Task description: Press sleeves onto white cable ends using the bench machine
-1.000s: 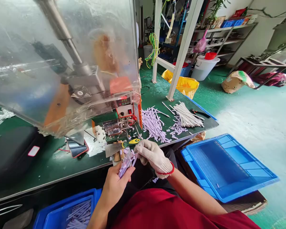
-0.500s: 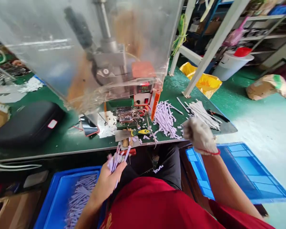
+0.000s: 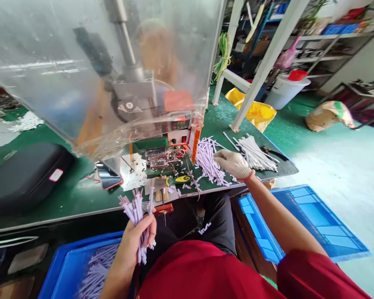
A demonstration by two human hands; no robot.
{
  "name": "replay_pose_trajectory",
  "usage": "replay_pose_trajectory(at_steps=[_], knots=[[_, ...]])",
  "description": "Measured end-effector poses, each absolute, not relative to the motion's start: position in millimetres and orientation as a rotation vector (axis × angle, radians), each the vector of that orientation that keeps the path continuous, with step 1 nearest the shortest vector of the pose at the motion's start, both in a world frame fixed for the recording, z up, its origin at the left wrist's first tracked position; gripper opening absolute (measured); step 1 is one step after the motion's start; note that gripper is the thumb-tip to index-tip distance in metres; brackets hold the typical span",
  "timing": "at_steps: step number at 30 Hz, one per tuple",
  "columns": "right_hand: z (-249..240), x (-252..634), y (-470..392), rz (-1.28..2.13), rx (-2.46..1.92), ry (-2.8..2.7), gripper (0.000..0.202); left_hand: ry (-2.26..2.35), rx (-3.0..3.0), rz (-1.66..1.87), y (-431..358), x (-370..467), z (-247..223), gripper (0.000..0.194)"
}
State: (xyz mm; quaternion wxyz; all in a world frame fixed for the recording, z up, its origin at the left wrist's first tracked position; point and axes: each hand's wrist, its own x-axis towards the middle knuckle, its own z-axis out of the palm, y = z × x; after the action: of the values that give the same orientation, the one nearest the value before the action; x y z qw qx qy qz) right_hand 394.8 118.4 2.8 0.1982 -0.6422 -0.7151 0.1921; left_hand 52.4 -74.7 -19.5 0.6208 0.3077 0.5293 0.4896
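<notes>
My bare left hand (image 3: 140,236) is closed around a bundle of thin lilac strips (image 3: 135,209), their pinkish ends pointing up, in front of the table edge. My right hand (image 3: 233,163), in a white glove with a red cuff, is over the right side of a loose lilac pile (image 3: 207,160) on the green table (image 3: 65,203). Its fingers point left and are bent together; whatever they may hold is hidden. Just right of the glove lies a bunch of white strips (image 3: 257,153). A yellow-green handled scraper (image 3: 179,180) rests near the front edge.
A press machine (image 3: 132,89) stands behind a clear plastic shield. Left of it are a phone (image 3: 109,175) and a black case (image 3: 28,176). Below the table, a blue tray (image 3: 65,259) holds lilac strips; a blue crate (image 3: 318,220) is at right. Black-handled pliers (image 3: 276,153) lie behind the white strips.
My right hand has moved left, from the front of the table to the lilac pile. My left hand has turned the bundle more upright. The view has shifted slightly.
</notes>
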Motion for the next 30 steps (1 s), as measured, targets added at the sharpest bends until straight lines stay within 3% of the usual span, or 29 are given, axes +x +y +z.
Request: replay_pose_trajectory(at_steps=[4, 10, 14, 18, 20, 24, 30], knots=[[-9, 428, 192, 0.330, -2.133, -1.890, 0.034, 0.890, 0.534, 1.233, -61, 40, -17, 0.020], [-16, 428, 219, 0.569, -2.220, -1.789, 0.012, 0.653, 0.424, 1.336, -55, 26, -17, 0.027], [-10, 429, 189, 0.708, -2.170, -1.692, 0.014, 0.653, 0.377, 1.330, -53, 17, -24, 0.030], [0, 414, 126, 1.027, -1.733, -1.555, 0.008, 0.675, 0.357, 1.380, -47, 12, -29, 0.025], [7, 397, 89, 1.261, -1.428, -1.357, 0.015, 0.704, 0.317, 1.401, -44, 11, -30, 0.023], [21, 341, 34, 1.673, -1.265, -1.270, 0.033, 0.748, 0.256, 1.433, -37, 11, -29, 0.024], [5, 242, 48, 1.852, -1.065, -1.382, 0.045, 0.718, 0.277, 1.415, -32, 10, -27, 0.021]])
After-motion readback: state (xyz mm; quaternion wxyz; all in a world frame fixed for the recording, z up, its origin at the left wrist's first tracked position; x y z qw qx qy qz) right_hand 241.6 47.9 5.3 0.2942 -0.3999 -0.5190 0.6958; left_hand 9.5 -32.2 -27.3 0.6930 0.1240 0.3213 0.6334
